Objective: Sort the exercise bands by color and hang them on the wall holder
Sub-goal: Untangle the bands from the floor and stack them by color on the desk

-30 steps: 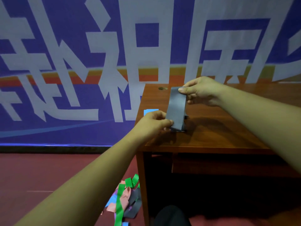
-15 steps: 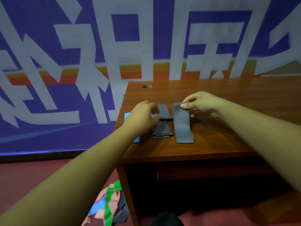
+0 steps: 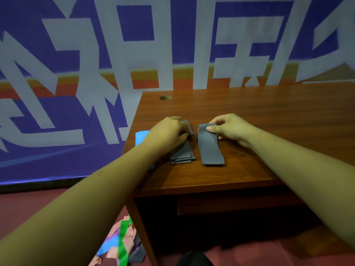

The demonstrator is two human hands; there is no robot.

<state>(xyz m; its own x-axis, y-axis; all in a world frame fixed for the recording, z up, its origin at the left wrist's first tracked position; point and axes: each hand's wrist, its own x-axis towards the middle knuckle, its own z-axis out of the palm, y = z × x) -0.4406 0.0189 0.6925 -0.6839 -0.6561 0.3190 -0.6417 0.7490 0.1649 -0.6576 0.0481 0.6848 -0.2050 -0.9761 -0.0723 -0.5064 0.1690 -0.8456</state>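
Wooden bench against blue banner. Grips far end of grey stack with left hand, probably steadying it; pinches far end of grey band with right hand, just beside stack, likely matching colours. Below, unsorted bands on floor.

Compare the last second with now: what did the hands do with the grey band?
The grey band, held upright over the desk by both hands a second ago, now lies flat beside the grey stack. The left hand let go and curled its fingers over the stack's far end. The right hand still pinches the band's far end. The blue band and floor pile stayed put.
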